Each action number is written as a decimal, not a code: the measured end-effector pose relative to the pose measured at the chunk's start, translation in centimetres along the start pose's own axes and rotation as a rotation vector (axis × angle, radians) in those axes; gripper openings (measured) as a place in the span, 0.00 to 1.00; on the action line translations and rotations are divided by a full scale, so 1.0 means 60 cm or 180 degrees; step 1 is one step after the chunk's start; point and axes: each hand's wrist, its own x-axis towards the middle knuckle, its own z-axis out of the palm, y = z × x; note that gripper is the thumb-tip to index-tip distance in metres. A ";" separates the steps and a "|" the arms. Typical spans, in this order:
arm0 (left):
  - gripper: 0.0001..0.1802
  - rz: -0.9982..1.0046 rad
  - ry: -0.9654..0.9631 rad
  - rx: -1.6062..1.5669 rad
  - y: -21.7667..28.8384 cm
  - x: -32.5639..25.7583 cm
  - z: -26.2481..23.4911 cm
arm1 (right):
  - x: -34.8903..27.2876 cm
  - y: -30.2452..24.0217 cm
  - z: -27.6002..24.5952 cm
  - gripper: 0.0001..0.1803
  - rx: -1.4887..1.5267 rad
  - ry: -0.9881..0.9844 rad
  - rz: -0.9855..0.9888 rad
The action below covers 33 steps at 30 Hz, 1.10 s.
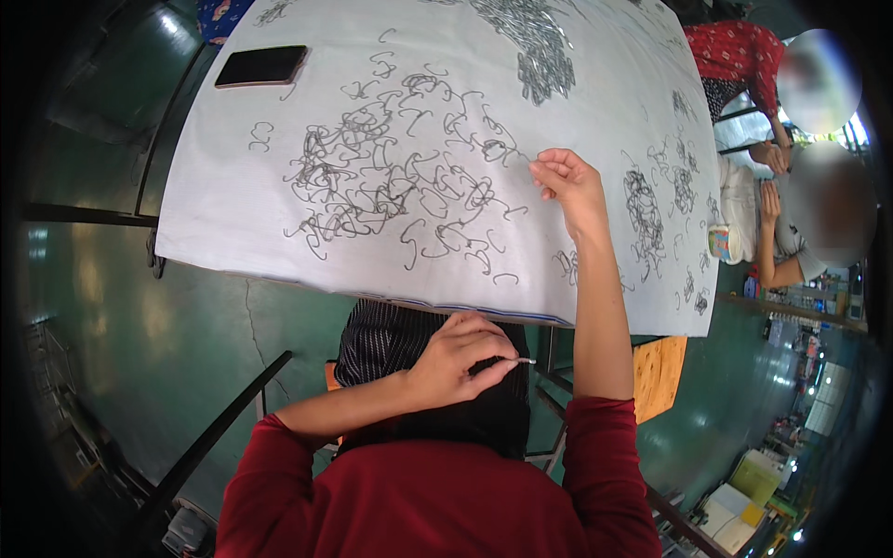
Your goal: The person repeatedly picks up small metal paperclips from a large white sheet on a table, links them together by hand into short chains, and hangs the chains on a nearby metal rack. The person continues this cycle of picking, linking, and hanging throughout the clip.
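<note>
Both arms enter from the lower edge, sleeves dark red, pushed up to about the elbow.

Right arm: forearm bare, stretched nearly straight up over the near edge of the table. Right hand (569,182) bent at the wrist, fingers curled, thumb and forefinger tips (538,164) pinched together, pointing left.

Left arm: bent sharply at the elbow, forearm crossing rightward in front of the body, below the table's near edge. Left hand (462,356) knuckles up, fingers folded in, thumb and forefinger closed in a pinch pointing right.
</note>
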 end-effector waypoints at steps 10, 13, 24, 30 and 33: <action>0.09 0.0108 0.0026 0.0115 -0.003 0.007 0.018 | -0.303 -0.027 -0.022 0.20 0.1330 0.0463 -0.0226; 0.10 0.0149 0.0049 0.0131 0.002 0.011 0.026 | -0.377 -0.024 -0.004 0.18 0.1375 0.0653 -0.0440; 0.10 0.0392 -0.0148 0.0296 0.003 0.013 0.050 | -0.422 0.015 0.031 0.20 0.1072 0.1536 -0.1330; 0.07 0.0533 0.0335 0.1218 -0.110 0.208 0.000 | -0.438 0.024 0.029 0.21 0.0375 0.1618 -0.2101; 0.07 0.0024 0.0698 0.2016 -0.233 0.361 -0.022 | -0.437 0.029 0.029 0.20 0.0328 0.1624 -0.2080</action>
